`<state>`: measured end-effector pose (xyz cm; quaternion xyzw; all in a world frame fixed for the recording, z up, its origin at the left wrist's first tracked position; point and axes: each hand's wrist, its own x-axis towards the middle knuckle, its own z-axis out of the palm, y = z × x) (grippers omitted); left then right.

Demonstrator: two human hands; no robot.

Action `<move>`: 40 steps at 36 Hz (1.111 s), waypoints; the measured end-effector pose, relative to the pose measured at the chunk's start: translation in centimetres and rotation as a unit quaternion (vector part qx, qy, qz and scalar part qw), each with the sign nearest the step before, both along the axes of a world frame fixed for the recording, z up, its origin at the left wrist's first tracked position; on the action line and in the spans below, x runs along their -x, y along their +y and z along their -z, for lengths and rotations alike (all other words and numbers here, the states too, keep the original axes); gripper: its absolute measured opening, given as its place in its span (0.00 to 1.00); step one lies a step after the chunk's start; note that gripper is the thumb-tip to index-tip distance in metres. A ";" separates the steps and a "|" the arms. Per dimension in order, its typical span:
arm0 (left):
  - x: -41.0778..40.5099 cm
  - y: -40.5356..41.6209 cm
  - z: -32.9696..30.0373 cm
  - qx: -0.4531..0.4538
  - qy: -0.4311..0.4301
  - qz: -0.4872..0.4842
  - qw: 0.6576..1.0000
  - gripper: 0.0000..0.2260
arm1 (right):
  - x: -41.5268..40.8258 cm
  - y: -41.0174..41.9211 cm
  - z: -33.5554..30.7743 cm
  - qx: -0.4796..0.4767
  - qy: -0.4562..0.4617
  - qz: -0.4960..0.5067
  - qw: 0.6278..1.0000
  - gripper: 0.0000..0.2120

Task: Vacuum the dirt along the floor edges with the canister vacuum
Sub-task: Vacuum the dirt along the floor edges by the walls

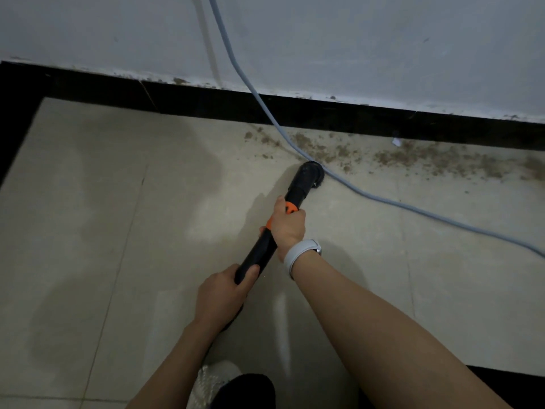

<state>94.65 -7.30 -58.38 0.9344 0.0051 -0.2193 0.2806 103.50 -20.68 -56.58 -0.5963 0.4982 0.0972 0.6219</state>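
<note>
A black vacuum wand (261, 249) with an orange collar points away from me toward the wall. Its round brush nozzle (309, 174) rests on the beige tiles beside a grey cable. My right hand (287, 224) grips the wand at the orange collar; a white wristband sits on that wrist. My left hand (222, 293) grips the wand's lower end. Brown dirt (413, 156) lies scattered along the black floor border (324, 116), mostly to the right of the nozzle.
A grey cable (383, 200) drops down the white wall (324, 39) and runs across the floor to the right, passing close to the nozzle. My light shoe (212, 382) and dark trouser leg show at the bottom. Beige tiles (103, 202) stretch to the left.
</note>
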 end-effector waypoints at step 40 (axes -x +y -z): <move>-1.0 6.2 -0.2 0.073 0.005 -0.217 0.973 0.29 | -5.2 11.1 0.3 0.014 -0.018 -0.165 0.986 0.24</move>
